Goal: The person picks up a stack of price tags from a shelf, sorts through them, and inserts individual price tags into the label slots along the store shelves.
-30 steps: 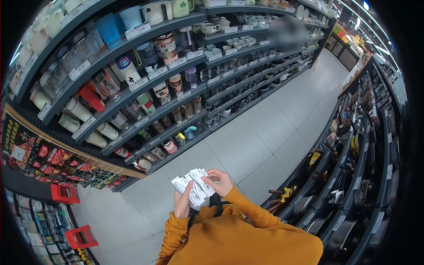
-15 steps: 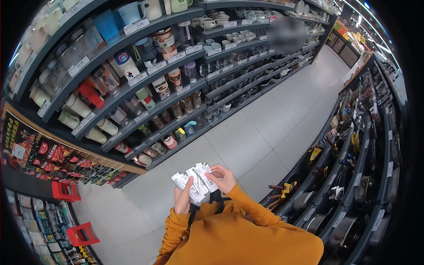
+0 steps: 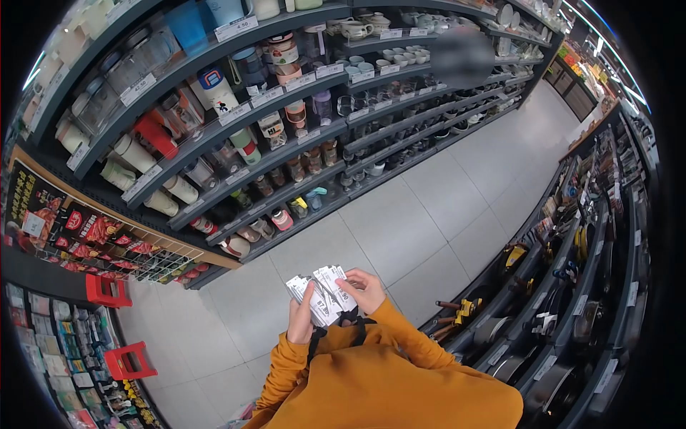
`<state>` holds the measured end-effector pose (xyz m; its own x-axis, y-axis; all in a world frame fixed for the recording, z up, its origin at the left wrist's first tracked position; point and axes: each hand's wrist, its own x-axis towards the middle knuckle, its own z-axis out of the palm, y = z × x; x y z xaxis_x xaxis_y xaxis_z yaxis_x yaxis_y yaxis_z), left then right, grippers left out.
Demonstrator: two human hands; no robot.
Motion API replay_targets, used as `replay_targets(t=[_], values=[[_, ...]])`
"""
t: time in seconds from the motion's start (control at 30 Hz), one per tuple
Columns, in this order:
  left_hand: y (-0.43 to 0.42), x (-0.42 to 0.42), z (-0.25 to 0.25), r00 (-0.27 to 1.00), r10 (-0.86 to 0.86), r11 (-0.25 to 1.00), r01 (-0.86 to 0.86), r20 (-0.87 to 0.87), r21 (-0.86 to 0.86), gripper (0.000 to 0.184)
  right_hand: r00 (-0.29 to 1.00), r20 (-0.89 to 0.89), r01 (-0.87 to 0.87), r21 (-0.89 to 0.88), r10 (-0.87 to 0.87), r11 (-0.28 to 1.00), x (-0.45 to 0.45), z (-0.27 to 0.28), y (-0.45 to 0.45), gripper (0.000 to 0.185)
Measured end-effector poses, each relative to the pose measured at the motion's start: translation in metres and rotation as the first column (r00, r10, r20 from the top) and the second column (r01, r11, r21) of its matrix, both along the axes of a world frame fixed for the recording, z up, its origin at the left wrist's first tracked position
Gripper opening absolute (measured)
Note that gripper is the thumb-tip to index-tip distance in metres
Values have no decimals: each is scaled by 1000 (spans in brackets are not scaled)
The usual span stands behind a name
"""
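Note:
A fanned bunch of white printed price labels point(image 3: 321, 300) is held between both hands, in front of my orange-sleeved body. My left hand point(image 3: 301, 319) grips the bunch from the left, its thumb pressed on the front labels. On the right side, my right hand point(image 3: 363, 291) pinches the labels with thumb and fingers. Large printed numbers show on some of them. The fingers behind the stack are partly hidden. Black straps point(image 3: 351, 327) hang just below the labels.
Shelves with cups and bottles point(image 3: 246, 143) curve along the left, price strips on their edges. Pans point(image 3: 493, 327) and utensils fill the right-hand shelving. Two red stools point(image 3: 131, 360) stand at lower left near a rack of small goods point(image 3: 53, 343). Pale floor tiles point(image 3: 400, 214) run between.
The view has shifted slightly, so the shelves sit a little farther right. Both hands still hold the labels, which are now fanned somewhat less widely.

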<state>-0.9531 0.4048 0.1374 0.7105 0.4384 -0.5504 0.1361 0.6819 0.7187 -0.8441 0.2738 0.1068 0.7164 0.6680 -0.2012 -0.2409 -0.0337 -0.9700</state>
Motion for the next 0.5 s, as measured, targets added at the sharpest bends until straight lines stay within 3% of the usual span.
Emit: replay_targets(t=[0.17,0.23,0.33,0.5], values=[[-1,3,4,1000,14,998,-14,-11,-55,34,984,-175,-2,74,15,997,6,3,-3,17],[-4,3,1,998,-56,998,56,22,26,33,976,-217,-9,93,29,996,6,7,-4,17],[-6,3,-6,993,-111,986,105,40,132,30,998,-61,-17,46,20,999,9,-2,-5,17],[-8,7,-4,996,-86,985,80,31,154,28,999,-36,-14,18,14,1000,13,-7,-6,18]])
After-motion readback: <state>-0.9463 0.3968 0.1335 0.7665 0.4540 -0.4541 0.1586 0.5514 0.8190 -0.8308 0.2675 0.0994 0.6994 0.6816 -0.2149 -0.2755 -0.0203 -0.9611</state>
